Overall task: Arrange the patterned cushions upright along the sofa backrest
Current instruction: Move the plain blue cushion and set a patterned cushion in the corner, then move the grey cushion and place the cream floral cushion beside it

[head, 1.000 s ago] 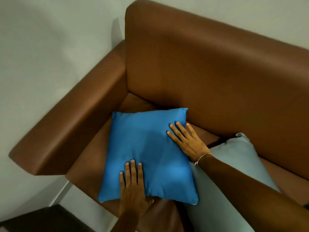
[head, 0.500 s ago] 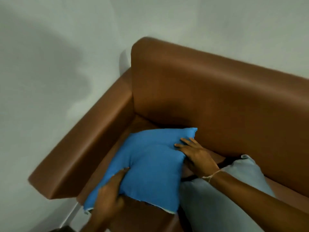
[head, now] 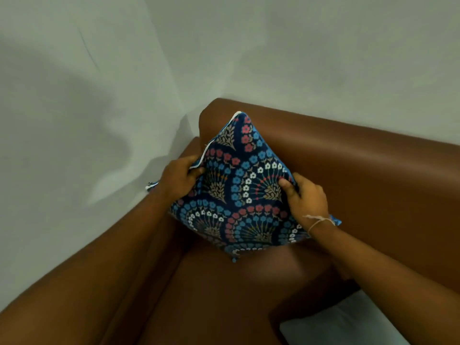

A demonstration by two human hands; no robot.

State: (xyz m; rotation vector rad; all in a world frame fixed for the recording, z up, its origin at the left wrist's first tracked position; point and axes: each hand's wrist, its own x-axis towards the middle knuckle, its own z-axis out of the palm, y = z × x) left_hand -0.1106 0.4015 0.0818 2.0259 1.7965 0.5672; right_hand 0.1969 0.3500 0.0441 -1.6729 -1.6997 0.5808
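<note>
Cushion [head: 239,192] now flipped, lifted (pattern showing) — both hands, left [head: 178,179], right [head: 307,199], grip its edges.

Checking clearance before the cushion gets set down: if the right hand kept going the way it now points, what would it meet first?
Probably the sofa backrest. The right hand, gripping the patterned cushion, points up and away toward it; depth is unclear.

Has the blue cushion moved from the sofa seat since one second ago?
Yes. The cushion has been lifted off the seat and turned patterned side out, held up by both hands toward the backrest corner.
</note>
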